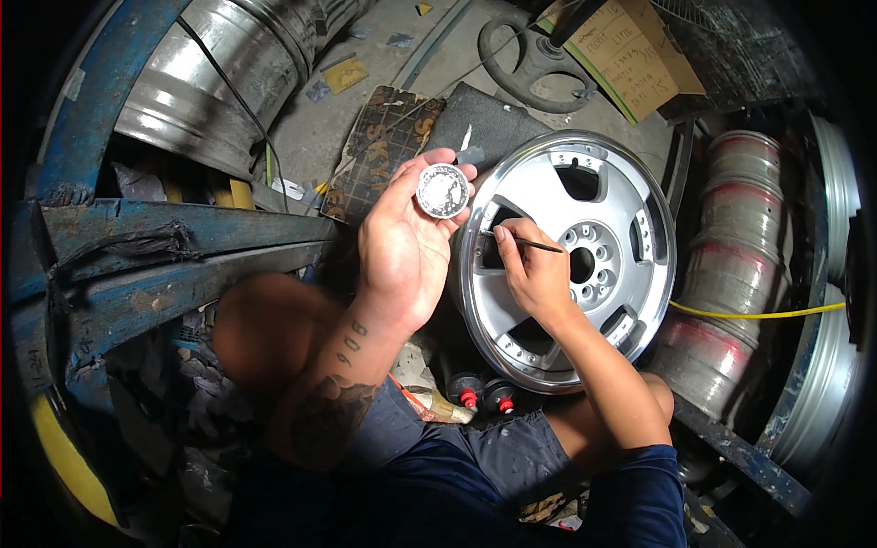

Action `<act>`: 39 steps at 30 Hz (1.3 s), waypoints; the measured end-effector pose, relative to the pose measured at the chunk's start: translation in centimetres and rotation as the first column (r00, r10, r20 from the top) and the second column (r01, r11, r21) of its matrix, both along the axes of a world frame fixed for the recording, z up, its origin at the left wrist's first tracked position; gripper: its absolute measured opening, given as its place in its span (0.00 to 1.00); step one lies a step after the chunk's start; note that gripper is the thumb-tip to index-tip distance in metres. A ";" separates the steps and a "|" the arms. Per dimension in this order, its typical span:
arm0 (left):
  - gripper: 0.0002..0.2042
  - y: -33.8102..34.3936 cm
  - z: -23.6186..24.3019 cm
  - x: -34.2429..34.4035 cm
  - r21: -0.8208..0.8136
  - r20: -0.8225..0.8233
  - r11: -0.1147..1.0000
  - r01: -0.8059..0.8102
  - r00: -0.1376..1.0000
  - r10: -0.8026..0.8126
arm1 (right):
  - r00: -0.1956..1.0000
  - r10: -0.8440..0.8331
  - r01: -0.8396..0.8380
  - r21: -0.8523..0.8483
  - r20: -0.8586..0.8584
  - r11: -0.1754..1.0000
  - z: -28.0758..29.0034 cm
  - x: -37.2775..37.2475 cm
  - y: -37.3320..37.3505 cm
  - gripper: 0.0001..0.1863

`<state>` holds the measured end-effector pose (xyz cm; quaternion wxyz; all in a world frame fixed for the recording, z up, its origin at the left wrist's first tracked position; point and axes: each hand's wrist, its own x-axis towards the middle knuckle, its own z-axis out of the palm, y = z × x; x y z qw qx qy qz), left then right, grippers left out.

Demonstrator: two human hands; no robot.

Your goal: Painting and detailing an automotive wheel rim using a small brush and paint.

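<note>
Cupped in my left hand (406, 242), palm up, is a small round metal container (443, 190) with a mottled silver-and-dark inside. A small grey piece shows just behind its fingers. My right hand (530, 274) grips a thin dark brush (539, 245) near its tip, over the left side of a silver five-spoke wheel (512, 324) with a polished lip and bolts around its spokes. Whether the brush tip touches the wheel, I cannot tell. The wheel lies face up in front of me, to the right of my left hand.
Stacked rims (740, 219) and a yellow hose (795, 310) are right. A blue steel rack (137, 228) and large metal rims (201, 73) are left. Cardboard (649, 55), a dark ring-shaped part (498, 50) and a grey mat (484, 119) lie beyond. Red-topped containers (468, 395) sit below the wheel.
</note>
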<state>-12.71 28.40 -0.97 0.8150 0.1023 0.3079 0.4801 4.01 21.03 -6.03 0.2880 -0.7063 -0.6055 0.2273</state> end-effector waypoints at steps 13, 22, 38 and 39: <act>0.15 -0.2 -0.3 -0.1 0.001 -0.041 1.000 -0.010 0.999 0.010 | 0.988 -0.055 0.055 -0.005 -0.146 0.998 1.1 0.9 0.4 0.10; 0.16 -0.7 -0.6 -0.1 0.010 -0.020 0.996 0.093 0.995 -0.093 | 0.753 -0.100 0.286 0.187 -0.650 0.940 6.7 3.6 0.0 0.11; 0.16 -2.0 -1.3 1.5 0.092 0.027 0.957 0.274 0.960 -0.277 | 0.911 0.171 -0.051 0.308 -0.376 0.950 8.7 3.4 -2.0 0.05; 0.16 -2.0 -1.1 1.4 0.086 0.019 0.956 0.281 0.959 -0.284 | 0.914 0.167 -0.054 0.297 -0.370 0.954 8.7 3.1 -2.0 0.05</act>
